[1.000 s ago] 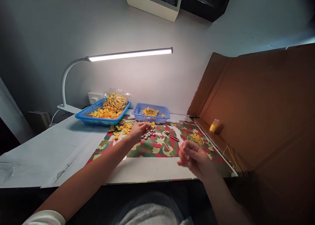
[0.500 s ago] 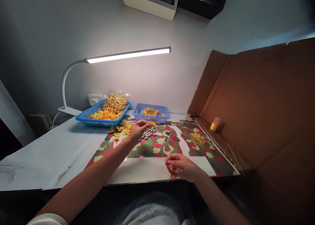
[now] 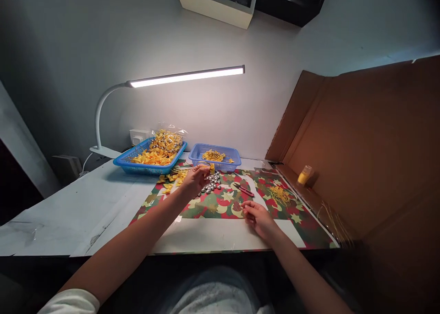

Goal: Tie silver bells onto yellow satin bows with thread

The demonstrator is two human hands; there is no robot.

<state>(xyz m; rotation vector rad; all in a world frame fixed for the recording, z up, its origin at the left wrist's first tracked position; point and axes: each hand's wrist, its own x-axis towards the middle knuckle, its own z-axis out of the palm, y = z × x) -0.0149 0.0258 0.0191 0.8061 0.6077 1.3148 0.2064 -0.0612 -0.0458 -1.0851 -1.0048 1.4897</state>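
My left hand (image 3: 196,181) is closed in a pinch on a small yellow ribbon piece (image 3: 212,168), which shows just past the fingertips. Beneath and beside that hand lie a pile of small silver bells (image 3: 213,182) and a scatter of yellow ribbon pieces (image 3: 169,186). Over the front part of the mat, my right hand (image 3: 258,218) has thumb and forefinger pressed together. Whatever it may hold is too small to name. A pair of red-handled thread snips (image 3: 244,190) rests on the mat ahead of the right hand.
Yellow pieces fill a blue basket (image 3: 140,169) and a smaller basket (image 3: 216,166) by the wall. Yellow threads (image 3: 279,195) lie on the patterned mat (image 3: 206,208). A yellow-filled bottle (image 3: 304,175) stands by the cardboard wall (image 3: 364,144) at right. A lamp (image 3: 187,77) hangs overhead.
My right hand has moved forward from the white strip toward the patterned mat. My left hand stays near the bells, and more of the yellow piece shows. The whole view has shifted slightly.
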